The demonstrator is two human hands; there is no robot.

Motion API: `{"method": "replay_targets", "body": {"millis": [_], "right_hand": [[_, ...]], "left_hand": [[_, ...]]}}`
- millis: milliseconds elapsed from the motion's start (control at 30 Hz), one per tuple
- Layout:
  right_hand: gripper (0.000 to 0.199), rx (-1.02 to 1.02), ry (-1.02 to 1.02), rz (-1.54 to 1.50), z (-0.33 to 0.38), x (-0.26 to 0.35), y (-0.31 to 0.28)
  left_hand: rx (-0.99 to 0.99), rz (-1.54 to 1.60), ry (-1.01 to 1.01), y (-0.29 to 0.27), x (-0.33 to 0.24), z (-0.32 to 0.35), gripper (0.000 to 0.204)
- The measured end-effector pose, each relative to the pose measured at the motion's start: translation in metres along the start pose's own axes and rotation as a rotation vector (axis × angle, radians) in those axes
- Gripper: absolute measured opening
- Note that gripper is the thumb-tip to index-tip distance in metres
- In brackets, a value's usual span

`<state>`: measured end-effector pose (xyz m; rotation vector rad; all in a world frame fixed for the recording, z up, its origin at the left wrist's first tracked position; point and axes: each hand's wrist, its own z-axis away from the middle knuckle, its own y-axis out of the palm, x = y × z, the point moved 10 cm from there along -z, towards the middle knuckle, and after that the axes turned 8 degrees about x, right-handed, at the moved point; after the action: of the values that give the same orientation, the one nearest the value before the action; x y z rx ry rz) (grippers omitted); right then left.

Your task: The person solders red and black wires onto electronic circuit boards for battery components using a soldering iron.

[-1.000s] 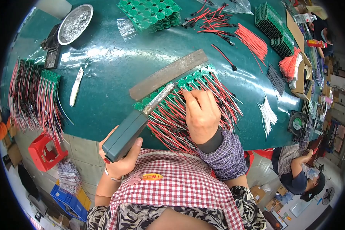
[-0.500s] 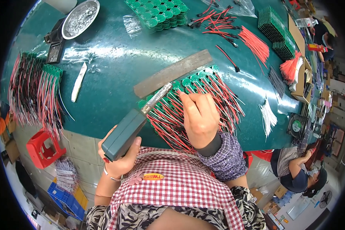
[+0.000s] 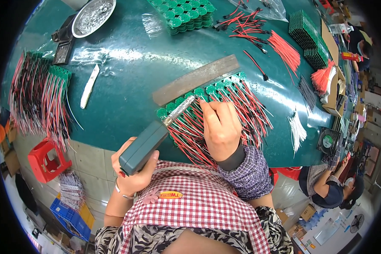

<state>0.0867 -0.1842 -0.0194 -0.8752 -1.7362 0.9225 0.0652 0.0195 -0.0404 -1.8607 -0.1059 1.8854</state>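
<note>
My left hand (image 3: 135,180) is wrapped round a dark green soldering gun (image 3: 144,146). Its silvery tip reaches up and right onto a row of round green circuit boards (image 3: 219,87). Red, white and black wires (image 3: 188,146) hang off the boards toward me. At the end of the tip, my right hand (image 3: 222,131) is closed in a pinch on a thin wire; its fingers partly cover the joint. A flat brown metal bar (image 3: 194,80) lies along the far edge of the boards.
Wired boards (image 3: 34,93) hang over the table's left edge. Behind stand a metal bowl (image 3: 94,17) and stacked green panels (image 3: 186,15). Red wires (image 3: 284,50), white wires (image 3: 297,131) and a cardboard box (image 3: 336,91) lie at right. A red stool (image 3: 48,161) stands below; a co-worker (image 3: 332,186) sits at right.
The soldering tip has shifted a little to the right along the boards, closer to my right fingertips. My right hand keeps its pinch. The whole view has shifted slightly.
</note>
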Motion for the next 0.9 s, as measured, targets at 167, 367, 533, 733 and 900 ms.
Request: {"method": "replay_targets", "body": {"millis": [167,367,533,733,900], "right_hand": [[0.029,0.005,0.002,0.009,0.001,-0.002,0.001],[0.028,0.006,0.001,0.010,0.000,-0.003,0.002],[0.027,0.004,0.002,0.012,0.000,-0.003,0.002],[0.027,0.001,-0.003,0.018,0.000,-0.004,0.002],[0.027,-0.002,0.002,0.019,0.000,-0.005,0.003]], "left_hand": [[-0.007,0.008,0.018,0.003,0.000,-0.003,0.016],[0.006,-0.040,0.039,0.003,-0.003,-0.003,0.015],[-0.042,-0.044,0.022,-0.001,0.003,0.004,0.017],[-0.069,-0.018,-0.045,-0.004,0.011,0.008,0.023],[-0.081,0.063,-0.089,-0.003,0.018,0.010,0.026]]}}
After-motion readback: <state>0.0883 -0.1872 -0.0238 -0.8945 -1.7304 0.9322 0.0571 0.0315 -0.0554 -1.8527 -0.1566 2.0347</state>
